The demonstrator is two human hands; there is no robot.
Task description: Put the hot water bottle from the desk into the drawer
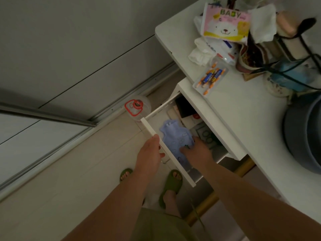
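Observation:
The light purple hot water bottle [174, 136] lies flat inside the open white drawer [163, 146], which is pulled out from under the white desk [243, 122]. My right hand [197, 150] reaches into the drawer and its fingers rest on the near end of the bottle. My left hand [150, 153] holds the drawer's front panel, thumb on its top edge, close to the metal handle. My right hand hides the bottle's near end.
Other things lie deeper in the drawer: a dark box [185, 106] and papers. On the desk are a battery pack [211, 76], a pink "BABY" packet [225, 23], tissues, cables and a grey pot [305, 133]. A clear lidded container [137, 107] stands on the floor.

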